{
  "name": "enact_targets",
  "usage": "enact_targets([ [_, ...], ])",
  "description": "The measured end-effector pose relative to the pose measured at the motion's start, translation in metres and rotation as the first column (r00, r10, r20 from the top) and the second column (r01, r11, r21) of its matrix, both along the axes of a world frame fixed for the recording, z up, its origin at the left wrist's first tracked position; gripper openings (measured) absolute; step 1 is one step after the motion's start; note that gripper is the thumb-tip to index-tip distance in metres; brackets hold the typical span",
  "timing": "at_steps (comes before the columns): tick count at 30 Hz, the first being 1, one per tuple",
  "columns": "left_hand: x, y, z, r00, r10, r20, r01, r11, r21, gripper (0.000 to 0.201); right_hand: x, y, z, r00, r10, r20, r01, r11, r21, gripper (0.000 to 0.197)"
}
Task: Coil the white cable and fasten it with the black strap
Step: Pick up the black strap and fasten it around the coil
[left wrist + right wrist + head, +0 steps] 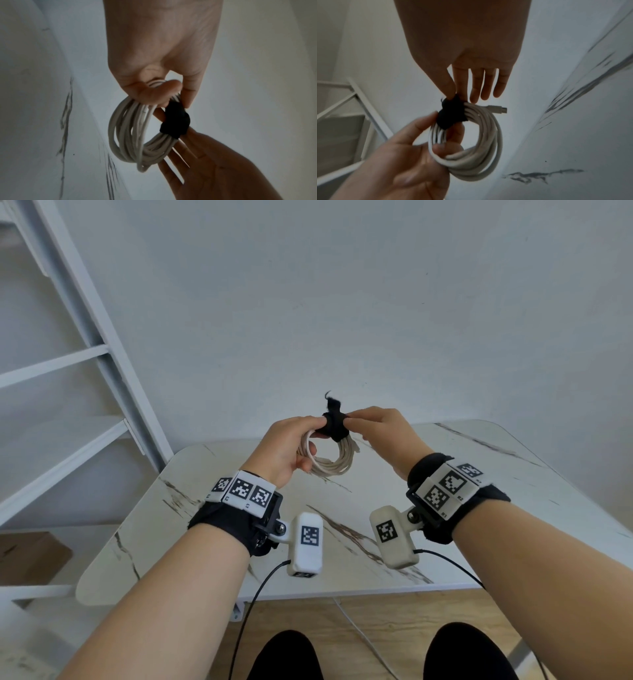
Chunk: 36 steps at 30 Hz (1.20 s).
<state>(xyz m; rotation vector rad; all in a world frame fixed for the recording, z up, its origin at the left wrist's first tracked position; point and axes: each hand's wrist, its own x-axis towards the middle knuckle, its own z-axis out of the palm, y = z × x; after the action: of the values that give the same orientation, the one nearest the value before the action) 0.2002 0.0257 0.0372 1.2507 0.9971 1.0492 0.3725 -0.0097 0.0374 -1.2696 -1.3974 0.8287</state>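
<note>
white cable [327, 455] is wound into a tidy ring of several loops and held up in the air above the marble-patterned table [513, 474], nothing resting on the surface. left hand [291, 445] has its fingers curled through the ring, thumb and forefinger closed on the bundle right at the top. black strap [335, 424] sits wrapped round that top section, and a short tail of it sticks up above the wrap.

right hand [380, 433] comes in from the other side, thumb and forefinger pinching the strap; the right wrist view shows its other 3 fingers [485, 86] stretched out loose and touching nothing. so both hands meet at 1 spot, the strap, left of it the holding hand, right of it the fastening hand. the ring hangs down and toward the person from that pinch, its plane roughly upright.

from the right wrist view the cable's plug [498, 109] pokes out just beside the strap, free of the wrap.

my read: coiling is done and the strap is mostly round the bundle; what's left looks like pressing that loose tail down flat. the right hand is on the tail side, so it seems the one to do it while the left braces the coil. whether the strap already grips itself, i can't tell.
</note>
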Motion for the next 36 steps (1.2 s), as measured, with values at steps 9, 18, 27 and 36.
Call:
enact_targets([
  [9, -0.003, 0.003, -0.003, 0.981, 0.018, 0.193, 0.006, 0.992, -0.123, 0.024, 0.003, 0.009, -0.012, 1.0, 0.003, 0.018, -0.001, 0.993, -0.117, 0.039],
  [18, -0.001, 0.014, -0.008, 0.984, 0.104, 0.142, -0.074, 0.977, -0.202, 0.025, 0.006, 0.012, -0.013, 0.959, 0.075, -0.272, -0.151, 0.951, -0.269, 0.045],
  [27, 0.0, 0.038, -0.034, 0.992, 0.116, -0.051, -0.123, 0.974, -0.189, 0.015, 0.014, 0.046, -0.03, 0.966, -0.145, -0.212, 0.076, 0.949, -0.305, 0.041],
  [36, 0.019, 0.072, -0.055, 0.989, 0.126, -0.076, -0.141, 0.956, -0.256, 0.018, 0.028, 0.083, -0.049, 0.973, -0.151, -0.174, 0.076, 0.924, -0.375, 0.037],
])
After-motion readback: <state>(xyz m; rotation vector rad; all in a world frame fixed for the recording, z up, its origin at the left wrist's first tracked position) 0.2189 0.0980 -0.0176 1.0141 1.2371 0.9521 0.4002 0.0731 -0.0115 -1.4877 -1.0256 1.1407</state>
